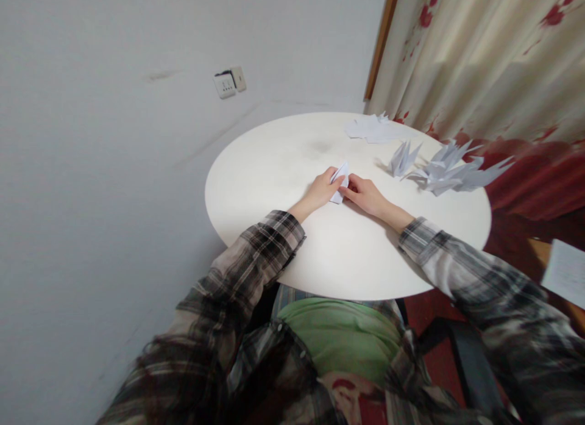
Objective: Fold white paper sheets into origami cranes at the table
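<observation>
A small folded piece of white paper [340, 181] lies on the round white table [283, 169]. My left hand [323, 189] presses on its left side with fingers curled over the fold. My right hand [364, 193] pinches its right edge. Both hands meet at the paper near the middle of the table.
Several folded paper cranes [445, 169] sit at the table's right side, with a stack of flat white sheets [372, 129] behind them. A flowered curtain [479, 59] hangs at the right, a wall socket [230, 82] is on the grey wall, and another sheet [567, 272] lies at the far right.
</observation>
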